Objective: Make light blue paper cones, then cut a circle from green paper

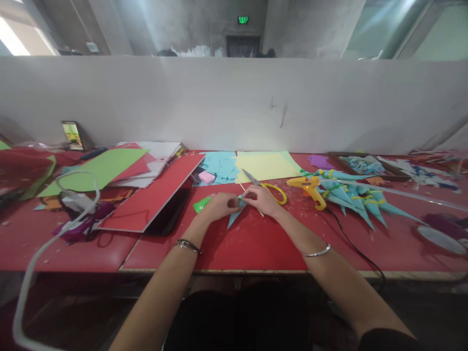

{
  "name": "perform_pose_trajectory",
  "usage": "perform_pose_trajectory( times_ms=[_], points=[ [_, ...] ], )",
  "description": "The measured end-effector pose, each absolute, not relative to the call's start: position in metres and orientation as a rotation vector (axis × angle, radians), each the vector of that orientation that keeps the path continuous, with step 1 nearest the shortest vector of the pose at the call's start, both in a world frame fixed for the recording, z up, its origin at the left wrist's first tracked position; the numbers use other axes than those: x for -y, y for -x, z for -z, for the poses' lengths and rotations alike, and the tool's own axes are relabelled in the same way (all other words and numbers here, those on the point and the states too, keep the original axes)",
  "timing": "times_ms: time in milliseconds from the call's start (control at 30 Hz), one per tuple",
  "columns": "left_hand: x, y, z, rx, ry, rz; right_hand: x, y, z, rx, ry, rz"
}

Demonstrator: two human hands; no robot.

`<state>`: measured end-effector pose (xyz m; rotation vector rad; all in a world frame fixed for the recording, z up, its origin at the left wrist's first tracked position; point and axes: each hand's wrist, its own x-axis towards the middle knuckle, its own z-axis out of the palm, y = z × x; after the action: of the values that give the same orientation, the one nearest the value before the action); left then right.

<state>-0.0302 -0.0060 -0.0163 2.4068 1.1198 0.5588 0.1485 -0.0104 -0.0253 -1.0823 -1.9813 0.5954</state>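
A small blue paper cone (236, 218) points down toward me at the middle of the red table. My left hand (221, 205) pinches its upper end from the left. From the right, my right hand (262, 199) has its fingers closed on the same end, close to my left fingertips. A thin pale stick (260, 212) shows beneath my right hand. Scissors with yellow handles (278, 193) lie just behind that hand. Beside my left hand is a bright green packet (201, 204). The yellow glue gun (309, 189) rests on its side farther right.
Blue paper cones (360, 201) with yellow trim lie at right. Blue paper pieces (220, 165), a pink block (206, 177) and yellow paper (266, 165) lie behind my hands. A red board (153, 200) leans over a dark object at left. A black cord (343, 231) crosses the right side.
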Motion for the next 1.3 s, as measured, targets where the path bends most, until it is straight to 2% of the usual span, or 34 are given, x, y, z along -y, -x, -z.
perform_pose_trajectory(
  times_ms=[233,433,633,1000,1300],
  points=[
    [0.006,0.031,0.015,-1.126,-2.425,-0.566,0.012,-0.149,0.023,1.983,1.047,-0.568],
    [0.004,0.034,0.014,-1.125,-2.418,-0.738,0.014,-0.148,0.020,1.864,1.048,-0.548],
    [0.005,0.029,0.013,-1.149,-2.437,-0.918,0.019,-0.142,0.019,1.818,0.983,-0.716],
    [0.013,0.024,0.012,-1.263,-2.487,-0.905,0.016,-0.131,0.027,1.610,0.852,-1.033],
    [0.015,0.023,0.015,-1.401,-2.432,-0.758,0.003,-0.146,0.029,1.414,1.002,-0.943]
  ],
)
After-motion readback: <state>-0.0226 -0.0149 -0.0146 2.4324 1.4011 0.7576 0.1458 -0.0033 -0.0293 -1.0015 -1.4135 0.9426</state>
